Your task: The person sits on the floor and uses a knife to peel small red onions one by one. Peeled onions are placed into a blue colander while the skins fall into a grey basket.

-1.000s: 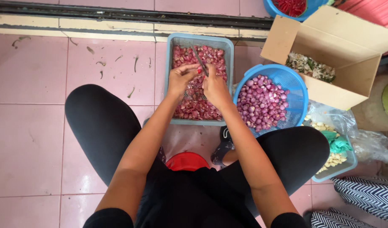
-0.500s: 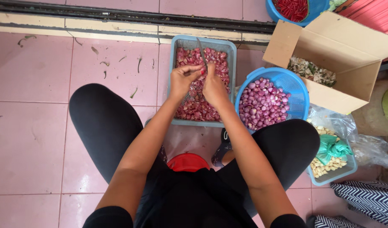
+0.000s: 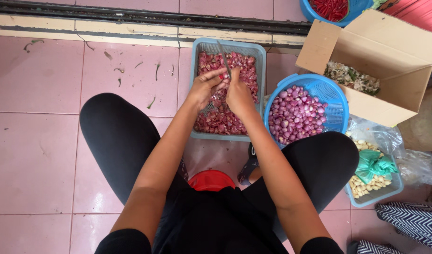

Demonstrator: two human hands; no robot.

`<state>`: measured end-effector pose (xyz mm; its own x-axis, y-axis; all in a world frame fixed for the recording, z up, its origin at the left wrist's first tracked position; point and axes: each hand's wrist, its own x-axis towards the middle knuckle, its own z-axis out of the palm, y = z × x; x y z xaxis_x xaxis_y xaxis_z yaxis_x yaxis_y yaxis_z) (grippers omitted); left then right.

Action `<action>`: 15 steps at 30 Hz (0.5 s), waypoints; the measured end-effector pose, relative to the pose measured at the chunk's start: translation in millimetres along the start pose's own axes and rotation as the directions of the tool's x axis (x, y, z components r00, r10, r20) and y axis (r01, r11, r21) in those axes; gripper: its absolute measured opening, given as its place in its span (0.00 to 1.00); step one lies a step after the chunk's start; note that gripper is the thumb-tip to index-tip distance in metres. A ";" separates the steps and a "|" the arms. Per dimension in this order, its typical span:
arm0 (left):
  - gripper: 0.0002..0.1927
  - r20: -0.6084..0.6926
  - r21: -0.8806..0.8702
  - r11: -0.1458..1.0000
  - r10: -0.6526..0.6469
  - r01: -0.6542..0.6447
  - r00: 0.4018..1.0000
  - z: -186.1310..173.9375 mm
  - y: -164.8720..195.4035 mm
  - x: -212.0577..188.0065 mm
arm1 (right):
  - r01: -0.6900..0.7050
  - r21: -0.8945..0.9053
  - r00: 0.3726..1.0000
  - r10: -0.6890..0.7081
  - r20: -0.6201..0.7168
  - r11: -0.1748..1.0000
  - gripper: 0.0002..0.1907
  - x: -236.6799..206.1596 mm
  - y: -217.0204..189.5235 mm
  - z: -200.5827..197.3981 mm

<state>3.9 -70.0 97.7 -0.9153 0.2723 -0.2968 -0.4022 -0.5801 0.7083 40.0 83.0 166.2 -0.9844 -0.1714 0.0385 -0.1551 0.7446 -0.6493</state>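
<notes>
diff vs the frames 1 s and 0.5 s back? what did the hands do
Little changed. Both hands stayed together over the grey tray of shallot peelings. The right hand keeps the knife, blade pointing away from the person; the left hand keeps a small shallot at the blade. Nothing was let go. The blue basket of peeled shallots, the cardboard box and the garlic tray stayed put.

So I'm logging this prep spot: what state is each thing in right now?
left hand: pinching a shallot over the grey tray
right hand: gripping a knife, blade pointing away
grey tray: holds reddish skins and shallots
blue basket: part filled with peeled shallots
cardboard box: open, scraps inside
small tray: holds garlic cloves and a green bag
</notes>
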 end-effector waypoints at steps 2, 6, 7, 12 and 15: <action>0.15 -0.048 -0.033 0.999 0.022 -0.023 0.999 -2.8 -4.4 4.9 | -0.033 -0.086 0.999 0.036 0.029 0.996 0.24 -1.6 0.0 0.2; 0.14 -0.112 -0.088 0.996 -0.026 0.016 0.993 -7.7 -6.6 11.4 | 0.090 -0.142 0.996 -0.091 0.001 0.986 0.17 -3.3 -1.2 3.2; 0.14 -0.105 -0.077 0.996 -0.042 0.034 0.994 -8.3 -6.6 11.1 | 0.086 -0.135 0.996 -0.086 0.004 0.987 0.16 -3.4 -1.3 3.4; 0.15 -0.041 -0.065 0.998 -0.011 0.009 0.999 -7.2 -4.1 7.6 | -0.003 -0.043 0.999 0.005 0.042 0.999 0.17 -1.3 2.8 -1.0; 0.16 0.011 -0.032 0.999 0.011 -0.011 1.000 -6.4 -2.5 5.0 | -0.009 -0.014 1.000 0.009 0.013 1.000 0.16 0.3 5.7 -1.5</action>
<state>0.2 -72.1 90.4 -0.9195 0.2740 -0.2817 -0.3926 -0.6072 0.6908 38.7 88.2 163.7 -0.9846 -0.1731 0.0231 -0.1478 0.7550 -0.6388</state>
